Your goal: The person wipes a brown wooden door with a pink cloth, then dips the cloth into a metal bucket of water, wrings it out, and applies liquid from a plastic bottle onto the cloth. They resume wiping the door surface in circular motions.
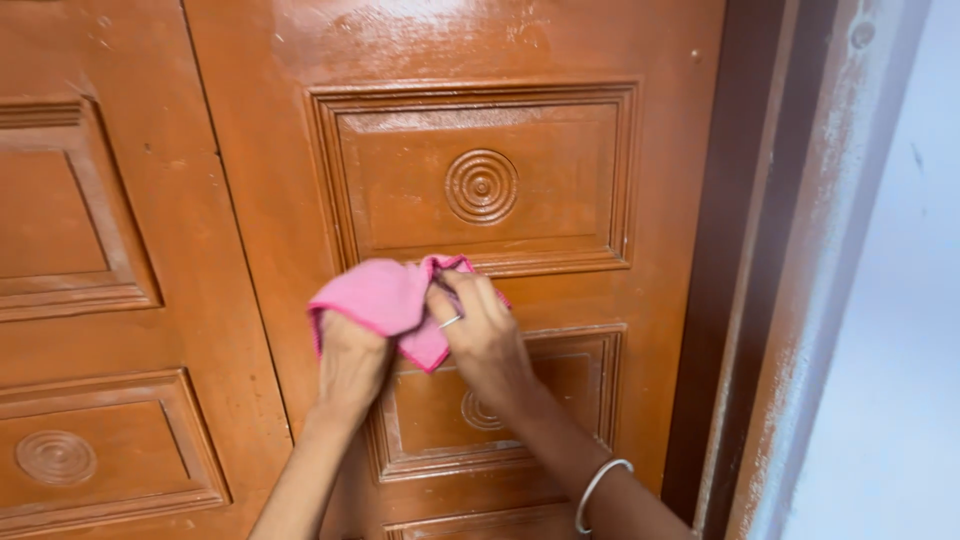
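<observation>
A pink cloth [385,295] is pressed against a glossy brown wooden door [560,300] just below its upper carved panel [480,185]. My left hand [350,365] grips the cloth from underneath on its left side. My right hand [483,335], with a ring on one finger and a silver bangle [597,490] on the wrist, holds the cloth's right edge. Both hands lie over the strip between the upper panel and a lower carved panel [500,405], which my right forearm partly hides.
A second door leaf [90,300] with matching carved panels stands to the left. On the right runs a dark brown door frame [715,300], then a pale, scuffed wall edge [860,300].
</observation>
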